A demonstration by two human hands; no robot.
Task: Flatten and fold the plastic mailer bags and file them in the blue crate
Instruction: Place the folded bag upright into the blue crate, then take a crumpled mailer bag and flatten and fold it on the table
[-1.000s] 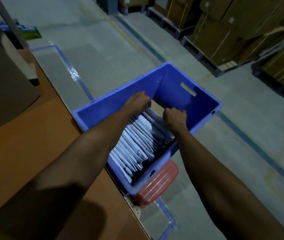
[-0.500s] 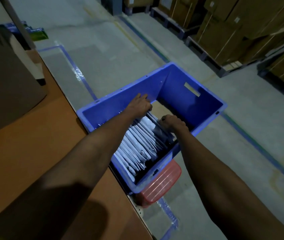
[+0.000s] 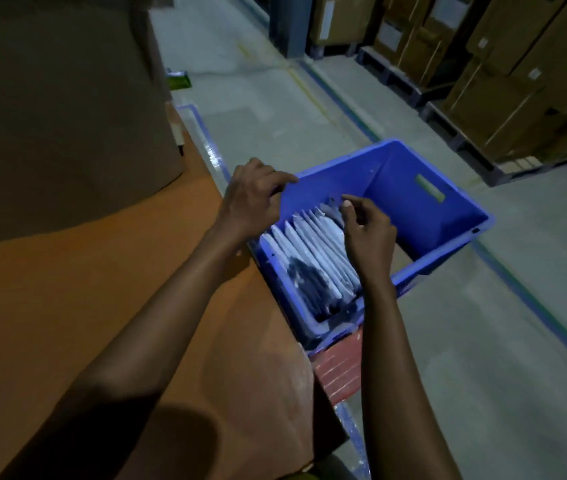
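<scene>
- While both hands hang over the blue crate (image 3: 413, 220), the mailer bags (image 3: 313, 258) stand on edge inside it. They are packed in a row against the end wall beside the surface (image 3: 102, 289).
- Each bag's top edge runs across the crate from one long wall to the other. The row therefore grows toward the far end with the handle slot, where the crate holds no bags and shows a brown bottom.
- That open end of the row lies right under the right hand (image 3: 370, 233), which is the nearer one. It hovers just above the last bags' top corners.
- Its fingers (image 3: 347, 203) are loosely curled, thumb close to forefinger. I see nothing between them, though the light is dim.
- At the crate's corner by the surface sits the left hand (image 3: 250, 199), knuckles up. Its fingers (image 3: 285, 179) are bent and reach over the rim. They hold nothing, and I cannot tell whether they touch the rim.
- With no bag in either hand, the next one likely has to be fetched and flattened on the surface. It would then slot in upright beside the last bag, edge parallel to the others.
- Underneath, a red plastic stand (image 3: 337, 368) carries the crate, and a large cardboard box (image 3: 50, 98) stands on the surface.
</scene>
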